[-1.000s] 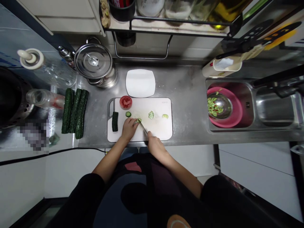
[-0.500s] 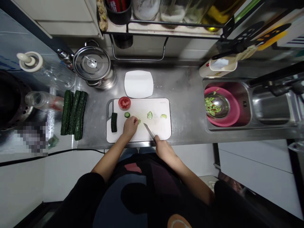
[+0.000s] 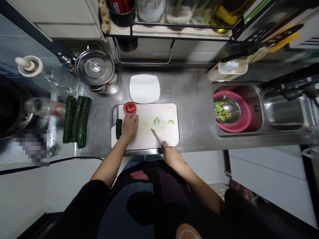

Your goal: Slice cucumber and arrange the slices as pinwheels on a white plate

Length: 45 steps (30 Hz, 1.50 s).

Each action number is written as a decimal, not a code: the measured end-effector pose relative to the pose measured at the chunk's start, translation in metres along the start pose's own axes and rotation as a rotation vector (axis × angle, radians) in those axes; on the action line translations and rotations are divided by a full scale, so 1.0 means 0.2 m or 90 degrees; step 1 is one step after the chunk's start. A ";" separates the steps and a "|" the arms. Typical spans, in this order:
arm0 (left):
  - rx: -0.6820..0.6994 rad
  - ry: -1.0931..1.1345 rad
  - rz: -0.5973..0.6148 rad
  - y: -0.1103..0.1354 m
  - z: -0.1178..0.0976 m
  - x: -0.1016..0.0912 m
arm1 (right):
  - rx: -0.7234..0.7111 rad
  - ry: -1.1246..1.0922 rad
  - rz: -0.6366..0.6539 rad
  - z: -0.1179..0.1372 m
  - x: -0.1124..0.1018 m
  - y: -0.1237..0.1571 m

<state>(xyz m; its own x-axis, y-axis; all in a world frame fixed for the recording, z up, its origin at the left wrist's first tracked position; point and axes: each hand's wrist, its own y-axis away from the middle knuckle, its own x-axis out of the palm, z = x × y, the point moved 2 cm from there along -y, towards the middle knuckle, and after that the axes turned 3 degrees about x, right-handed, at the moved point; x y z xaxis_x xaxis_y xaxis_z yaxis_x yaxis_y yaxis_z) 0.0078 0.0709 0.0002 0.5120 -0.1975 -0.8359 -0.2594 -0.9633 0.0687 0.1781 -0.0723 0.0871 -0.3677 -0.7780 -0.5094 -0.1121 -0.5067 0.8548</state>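
Note:
A white cutting board (image 3: 164, 132) lies on the steel counter. My left hand (image 3: 129, 125) rests on its left part with the fingers bunched downward, between a halved tomato (image 3: 130, 107) and a dark cucumber stub (image 3: 119, 128); what lies under the fingers is hidden. My right hand (image 3: 171, 156) is at the board's front edge and grips a knife (image 3: 156, 136), whose blade points up and left over the board. Two pale green cucumber bits (image 3: 156, 120) (image 3: 170, 122) lie to the right of the blade.
A white square plate (image 3: 144, 88) sits behind the board, and a lidded steel pot (image 3: 96, 68) to its left. Three whole cucumbers (image 3: 76, 121) lie left of the board beside bottles (image 3: 45, 106). A pink basin (image 3: 245, 116) with a bowl of greens (image 3: 223, 111) sits in the sink.
My left hand slid left across the board toward the tomato and now covers the small cucumber round. My right hand drew the knife back toward the board's front edge.

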 end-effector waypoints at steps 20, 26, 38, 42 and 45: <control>0.030 0.192 0.243 -0.06 -0.24 0.16 | 0.015 -0.015 -0.009 -0.04 0.01 0.00; -0.004 0.198 0.253 0.01 -0.07 0.09 | 0.012 -0.025 -0.011 -0.04 -0.01 -0.02; -0.007 -0.002 0.046 0.28 -0.02 0.12 | -0.010 0.002 -0.013 0.05 -0.02 -0.07; -0.001 0.012 0.033 0.28 -0.02 0.15 | -0.014 0.007 -0.016 0.04 0.00 -0.08; 0.021 0.025 0.030 0.26 -0.01 0.16 | -0.010 0.010 -0.015 0.05 -0.01 -0.08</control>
<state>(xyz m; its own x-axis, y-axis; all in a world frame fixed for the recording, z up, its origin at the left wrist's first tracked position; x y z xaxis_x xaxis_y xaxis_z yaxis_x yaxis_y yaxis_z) 0.0134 0.0145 -0.0223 0.5298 -0.2503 -0.8103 -0.3104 -0.9464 0.0894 0.1716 -0.0594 0.0747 -0.3500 -0.7712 -0.5317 -0.1059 -0.5314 0.8405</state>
